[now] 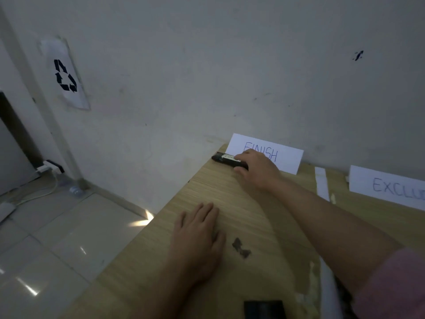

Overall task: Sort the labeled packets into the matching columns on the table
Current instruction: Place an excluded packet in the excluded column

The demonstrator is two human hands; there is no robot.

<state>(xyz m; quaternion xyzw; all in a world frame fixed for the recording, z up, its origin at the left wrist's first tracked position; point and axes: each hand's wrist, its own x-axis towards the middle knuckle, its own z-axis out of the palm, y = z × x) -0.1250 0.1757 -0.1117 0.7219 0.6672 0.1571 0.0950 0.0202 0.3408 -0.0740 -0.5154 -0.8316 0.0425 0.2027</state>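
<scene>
A black packet with a white label (pixel 224 158) lies at the far left corner of the wooden table (pixel 230 199), just in front of a white card reading FINISH (pixel 289 158). My right hand (pixel 256 169) reaches across and grips the packet's right end between thumb and fingers. Flat on the table nearer to me rests my left hand (pixel 199 236), fingers straight and holding nothing. A second white card, reading EXCLU and cut off by the frame, (pixel 388 186) stands at the far right. Another black packet (pixel 264 309) lies at the near edge.
A white paper strip (pixel 322 183) runs between the two cards, marking the columns. A dark chip (pixel 240 247) mars the tabletop beside my left hand. The table's left edge drops to a tiled floor (pixel 57 238) with a charger and cable (pixel 49 171) by the wall.
</scene>
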